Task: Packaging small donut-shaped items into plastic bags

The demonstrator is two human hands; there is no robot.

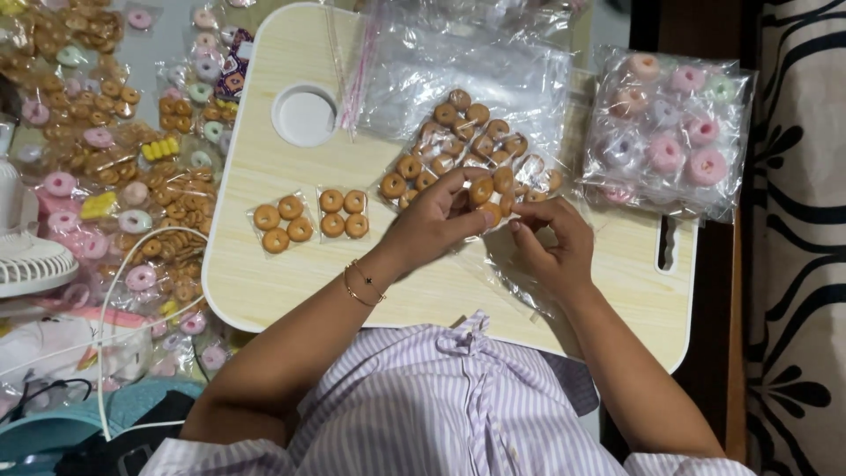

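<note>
My left hand [432,222] pinches a few small brown ring cookies [482,190] above the pale wooden lap table [264,159]. My right hand [551,242] grips a small clear plastic bag [507,264] right beside them, fingertips almost touching the left hand's. Behind both hands lies a loose pile of brown ring cookies [458,132] on a clear plastic sheet [458,79]. Two sealed packets of ring cookies, one [282,224] and another [344,213], lie on the table to the left of my left hand.
A clear bag of pink, white and green iced rings [667,132] sits at the table's right end. A round hole [305,115] and a slot [667,242] cut the tabletop. Several packed cookie packets [115,150] cover the floor at left, beside a white fan [26,256] and a white cable [110,335].
</note>
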